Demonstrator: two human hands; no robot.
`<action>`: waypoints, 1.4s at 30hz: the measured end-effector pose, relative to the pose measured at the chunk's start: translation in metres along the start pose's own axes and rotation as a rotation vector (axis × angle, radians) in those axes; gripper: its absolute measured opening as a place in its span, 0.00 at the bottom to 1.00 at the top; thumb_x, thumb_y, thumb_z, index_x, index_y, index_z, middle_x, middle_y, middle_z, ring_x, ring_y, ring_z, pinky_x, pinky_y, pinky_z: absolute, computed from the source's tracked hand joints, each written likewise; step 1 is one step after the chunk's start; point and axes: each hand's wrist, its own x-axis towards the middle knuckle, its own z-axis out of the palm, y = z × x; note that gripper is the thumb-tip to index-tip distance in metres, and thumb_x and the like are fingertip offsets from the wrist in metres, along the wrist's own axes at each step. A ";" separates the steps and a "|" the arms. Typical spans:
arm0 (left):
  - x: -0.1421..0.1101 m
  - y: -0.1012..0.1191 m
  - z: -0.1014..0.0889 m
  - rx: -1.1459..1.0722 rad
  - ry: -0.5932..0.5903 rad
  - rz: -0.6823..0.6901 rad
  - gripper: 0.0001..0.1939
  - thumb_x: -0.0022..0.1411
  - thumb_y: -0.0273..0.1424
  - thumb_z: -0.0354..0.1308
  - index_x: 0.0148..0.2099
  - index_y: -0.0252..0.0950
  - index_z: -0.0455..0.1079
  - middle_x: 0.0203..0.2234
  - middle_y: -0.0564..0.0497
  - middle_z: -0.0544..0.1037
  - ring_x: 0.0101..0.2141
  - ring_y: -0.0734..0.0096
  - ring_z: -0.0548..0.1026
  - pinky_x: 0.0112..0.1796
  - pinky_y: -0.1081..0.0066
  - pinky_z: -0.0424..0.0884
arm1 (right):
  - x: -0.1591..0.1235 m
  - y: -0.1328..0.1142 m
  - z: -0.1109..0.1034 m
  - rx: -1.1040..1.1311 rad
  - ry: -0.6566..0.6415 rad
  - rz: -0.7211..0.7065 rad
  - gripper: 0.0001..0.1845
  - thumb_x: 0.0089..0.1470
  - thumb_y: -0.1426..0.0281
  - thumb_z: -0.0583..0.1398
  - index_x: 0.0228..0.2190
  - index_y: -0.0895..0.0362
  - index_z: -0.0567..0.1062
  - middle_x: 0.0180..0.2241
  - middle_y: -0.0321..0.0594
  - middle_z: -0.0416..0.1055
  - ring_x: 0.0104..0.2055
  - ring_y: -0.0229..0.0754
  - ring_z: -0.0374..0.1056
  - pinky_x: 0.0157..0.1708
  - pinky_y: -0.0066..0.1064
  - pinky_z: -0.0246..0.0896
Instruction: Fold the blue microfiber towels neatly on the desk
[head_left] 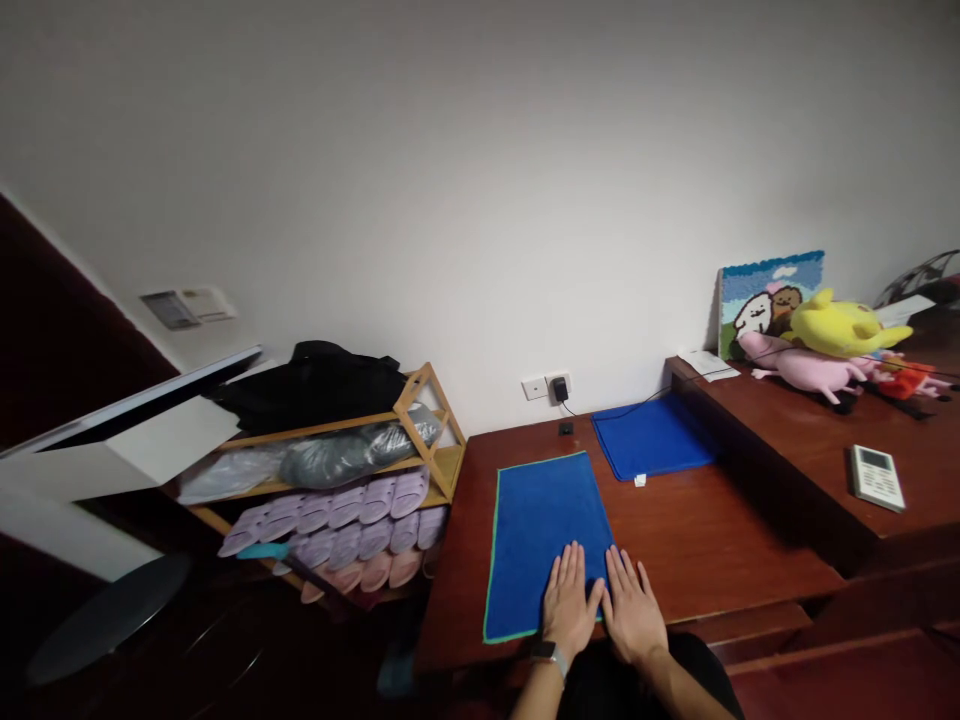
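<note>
A blue cloth with a green edge (544, 520) lies flat on the brown wooden desk (705, 540). My left hand (570, 605) rests palm down on its lower right part, fingers stretched out; a watch is on that wrist. Beside it, my right hand (631, 608) lies flat at the cloth's right edge, fingers straight and partly over the bare wood. The two thumbs almost meet. Farther back on the desk is a second blue cloth (652, 438), folded, with a small white tag at its near edge.
On the higher surface at right are a white calculator-like device (877, 478), plush toys (840, 325) and a cartoon picture (772, 285). A charger (559, 388) with a black cable is plugged into the wall. To the left stands a wooden rack (450, 470) holding several slippers (375, 500).
</note>
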 end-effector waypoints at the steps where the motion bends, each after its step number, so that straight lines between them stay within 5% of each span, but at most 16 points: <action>1: -0.007 -0.015 -0.003 0.014 -0.001 -0.026 0.36 0.76 0.49 0.36 0.77 0.35 0.45 0.74 0.46 0.50 0.73 0.58 0.50 0.70 0.52 0.55 | 0.000 0.000 0.001 0.003 0.018 0.004 0.36 0.68 0.59 0.41 0.71 0.60 0.51 0.74 0.39 0.41 0.77 0.49 0.36 0.74 0.50 0.32; 7: -0.054 -0.119 -0.019 0.092 0.059 -0.233 0.39 0.74 0.53 0.38 0.77 0.36 0.44 0.74 0.44 0.52 0.72 0.54 0.52 0.69 0.48 0.56 | 0.001 -0.001 0.007 -0.003 0.068 0.018 0.36 0.68 0.58 0.41 0.71 0.60 0.52 0.74 0.39 0.44 0.76 0.49 0.39 0.74 0.50 0.34; 10: -0.067 -0.143 -0.019 0.090 0.111 -0.249 0.38 0.74 0.52 0.39 0.77 0.37 0.43 0.74 0.44 0.53 0.72 0.55 0.53 0.69 0.49 0.56 | 0.001 -0.001 0.006 -0.020 0.055 0.023 0.36 0.68 0.58 0.41 0.71 0.59 0.53 0.74 0.38 0.44 0.76 0.49 0.39 0.74 0.50 0.34; 19: -0.066 -0.137 -0.019 0.061 0.123 -0.242 0.39 0.74 0.52 0.38 0.77 0.35 0.46 0.73 0.42 0.55 0.72 0.55 0.54 0.69 0.51 0.56 | 0.002 -0.001 0.001 -0.061 -0.026 0.058 0.37 0.69 0.56 0.39 0.72 0.58 0.51 0.74 0.38 0.43 0.76 0.47 0.38 0.74 0.49 0.33; 29: -0.067 -0.144 -0.009 0.054 0.158 -0.243 0.37 0.74 0.50 0.40 0.78 0.41 0.41 0.73 0.47 0.55 0.71 0.56 0.55 0.69 0.50 0.58 | 0.056 -0.016 -0.014 -0.044 -0.038 0.094 0.37 0.69 0.56 0.38 0.72 0.60 0.48 0.75 0.39 0.42 0.77 0.45 0.36 0.74 0.45 0.31; 42: -0.064 -0.138 -0.023 0.105 0.074 -0.252 0.38 0.75 0.51 0.37 0.78 0.36 0.42 0.74 0.43 0.53 0.72 0.56 0.53 0.69 0.51 0.56 | 0.056 -0.014 -0.021 0.006 -0.102 0.101 0.38 0.68 0.57 0.39 0.72 0.63 0.46 0.75 0.41 0.39 0.77 0.45 0.34 0.74 0.43 0.27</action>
